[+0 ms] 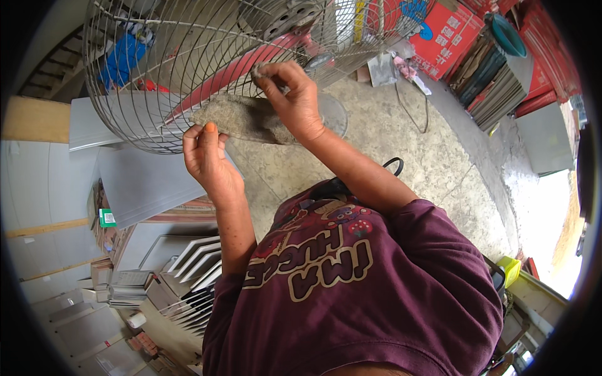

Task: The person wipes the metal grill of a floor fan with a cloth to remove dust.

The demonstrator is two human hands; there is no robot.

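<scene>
A large fan with a wire guard (135,69) and a red blade (241,67) fills the upper left. In front of me lies a flat, long fan blade (238,113), its surface coated in grey-brown dust, with dark patches towards the right. My left hand (210,160) pinches the blade's left end between thumb and fingers. Over the blade's right part, my right hand (290,100) is closed on a small grey wad (256,71). Whether that wad is cloth or clumped dust I cannot tell. The right wrist hides some of the blade.
Grey flat panels (153,182) lie at the left, beyond stacked white boards (194,260). Red cartons (445,37) and flattened cardboard (495,94) stand at the far right, with a teal basin (508,36) on top. A cord (414,116) loops across the concrete floor (389,147).
</scene>
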